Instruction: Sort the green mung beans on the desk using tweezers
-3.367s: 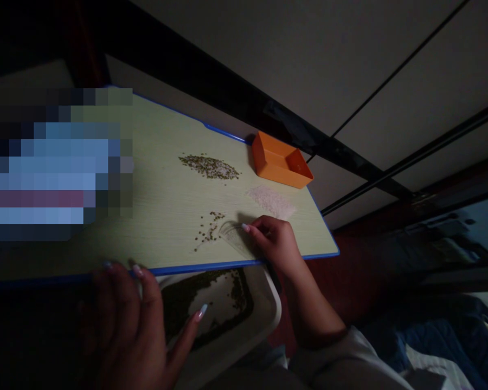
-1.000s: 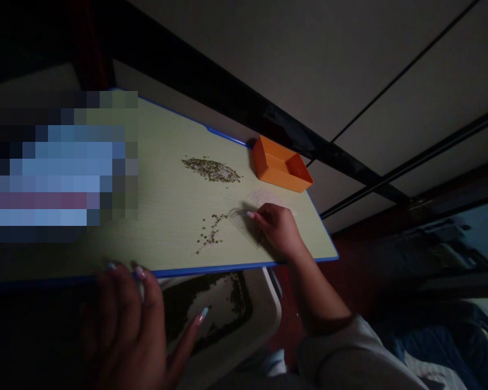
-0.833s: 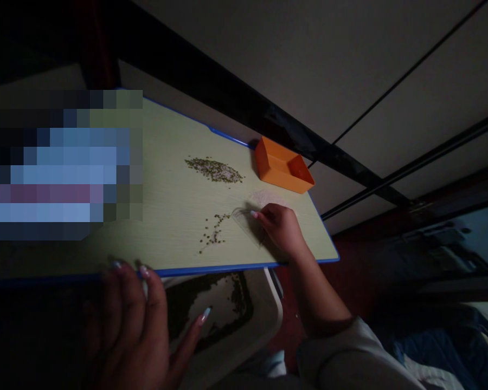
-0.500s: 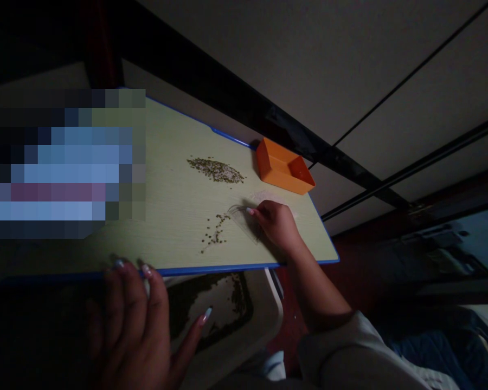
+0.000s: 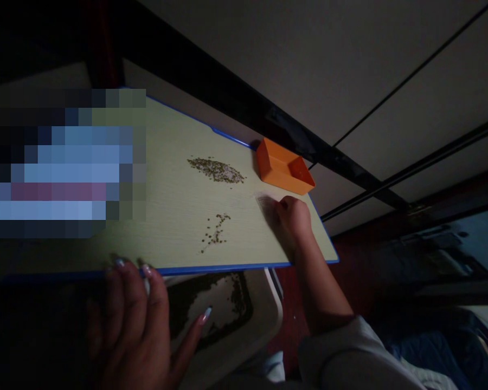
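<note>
My right hand (image 5: 295,216) is closed in a pinch above the right part of the yellow-green tabletop (image 5: 166,216). It holds a thin, clear plastic piece (image 5: 264,206), blurred, with its shape hard to make out. Beneath and beside it lies a pile of pale, rice-like grains, mostly covered by the hand. To its left, small green beans (image 5: 216,230) are scattered with a few pale grains. Farther back is a mixed heap of green beans and pale grains (image 5: 216,170). My left hand (image 5: 136,325) has its fingers apart at the table's blue front edge and grips nothing.
An orange open box (image 5: 284,168) stands at the back right corner of the table. Below the front edge, a white basin (image 5: 274,311) contains many dark green beans. A pixelated patch covers the left side. Cabinet doors (image 5: 350,65) rise behind the table.
My right hand has moved right with the clear piece, away from the scattered beans and over the pale grains. My left hand has kept its place at the edge.
</note>
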Demonstrator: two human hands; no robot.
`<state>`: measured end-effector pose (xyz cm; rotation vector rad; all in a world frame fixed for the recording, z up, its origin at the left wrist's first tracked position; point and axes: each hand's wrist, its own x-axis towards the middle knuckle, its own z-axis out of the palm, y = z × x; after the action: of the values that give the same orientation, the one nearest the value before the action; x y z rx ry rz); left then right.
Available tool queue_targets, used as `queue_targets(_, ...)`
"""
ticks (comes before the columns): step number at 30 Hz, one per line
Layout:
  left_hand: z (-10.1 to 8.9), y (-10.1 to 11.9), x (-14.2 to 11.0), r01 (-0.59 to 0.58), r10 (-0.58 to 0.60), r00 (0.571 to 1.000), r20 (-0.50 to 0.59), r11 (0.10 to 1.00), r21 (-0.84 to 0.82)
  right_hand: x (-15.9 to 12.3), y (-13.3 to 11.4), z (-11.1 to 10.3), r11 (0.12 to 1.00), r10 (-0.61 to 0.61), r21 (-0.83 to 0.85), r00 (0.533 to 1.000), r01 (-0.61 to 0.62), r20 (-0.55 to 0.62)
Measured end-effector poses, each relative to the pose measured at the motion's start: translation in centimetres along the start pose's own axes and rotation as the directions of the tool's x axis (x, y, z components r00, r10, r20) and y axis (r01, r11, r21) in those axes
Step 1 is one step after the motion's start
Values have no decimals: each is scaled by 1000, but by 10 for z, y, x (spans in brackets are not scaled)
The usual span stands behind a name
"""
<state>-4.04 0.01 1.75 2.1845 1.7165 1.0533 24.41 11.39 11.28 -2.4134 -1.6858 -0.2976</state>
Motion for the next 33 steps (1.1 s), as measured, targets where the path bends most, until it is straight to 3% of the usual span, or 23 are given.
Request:
queue_targets(5,0,1,1,6,-7,1000,-22,1000,-20,-3,2,-2,994,-20,104,998,26,-55)
queue_targets(8,0,1,0,10,-10,1000,-13,1000,-15,-6,-8,-5,975,-142,167,990,144,-27)
queue_targets(13,0,0,1,0,0,1000,0,1000,8,-5,-37,-11,924,-347,183,937,334,41)
queue_targets(18,-1,0,1,-26,26,1000,-15,999,25,5,-68,-14,827,-537,236,842,511,60)
queue_targets(23,-2,0,0,-20,20,1000,-4,999,30,19,-86,-10,652,-728,374,682,660,66)
queue_targets(29,0,1,1,-14,14,1000,-4,999,36,26,-81,-7,426,-884,522,462,739,68)
queue_targets(31,0,1,1,-14,13,1000,4,999,36,24,-76,-8,392,-903,545,424,741,73)
queue_targets(33,-1,2,2,-16,16,1000,10,999,31,20,-69,-9,393,-904,546,420,740,81)
